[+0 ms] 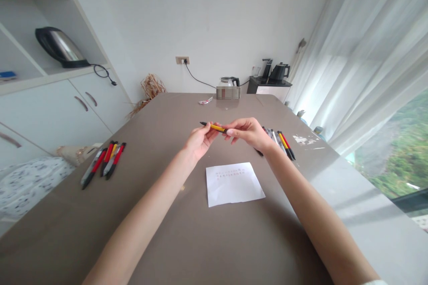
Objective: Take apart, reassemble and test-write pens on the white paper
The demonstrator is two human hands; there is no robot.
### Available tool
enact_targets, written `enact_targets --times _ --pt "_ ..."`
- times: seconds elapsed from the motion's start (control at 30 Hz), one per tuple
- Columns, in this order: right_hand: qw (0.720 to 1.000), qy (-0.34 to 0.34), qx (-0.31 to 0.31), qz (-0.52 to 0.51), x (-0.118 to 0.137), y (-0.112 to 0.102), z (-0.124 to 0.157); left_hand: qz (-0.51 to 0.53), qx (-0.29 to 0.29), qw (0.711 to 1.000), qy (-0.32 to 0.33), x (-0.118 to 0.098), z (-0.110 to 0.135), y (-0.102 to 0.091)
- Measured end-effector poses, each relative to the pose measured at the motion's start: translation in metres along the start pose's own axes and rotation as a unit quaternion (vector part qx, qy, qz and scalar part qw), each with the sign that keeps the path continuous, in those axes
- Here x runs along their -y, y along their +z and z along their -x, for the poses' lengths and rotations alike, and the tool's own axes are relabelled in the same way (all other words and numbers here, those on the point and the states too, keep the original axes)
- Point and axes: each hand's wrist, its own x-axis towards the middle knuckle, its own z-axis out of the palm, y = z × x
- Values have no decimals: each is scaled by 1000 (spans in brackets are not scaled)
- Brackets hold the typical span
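Observation:
Between my two hands, above the middle of the table, is a yellow and black pen (217, 128). My left hand (200, 139) grips it towards its black left end, fingers and thumb closed around it. At the other end, my right hand (245, 132) pinches the pen with thumb and fingers. Below them lies a white sheet of paper (234, 189) with rows of small marks. Several pens (284, 144) in red, yellow and pale colours lie beside my right wrist, partly hidden by it. Another group of pens (106, 160) rests on the left side.
The brown table (150, 231) fills the foreground. At its far edge stand a glass kettle (229, 81) and a small crumpled wrapper (205, 101). A black stand (267, 82) with a dark kettle is behind. White curtains (361, 44) hang at right; cabinets (67, 107) line the left.

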Motion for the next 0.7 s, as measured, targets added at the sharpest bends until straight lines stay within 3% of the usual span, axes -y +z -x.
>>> enact_targets --times 0.53,0.7 --pt "998 -13 -18 -51 1 7 0 62 -11 998 3 2 2 4" --pt "994 -41 -64 -84 -3 15 -4 88 -15 996 10 2 1 3"
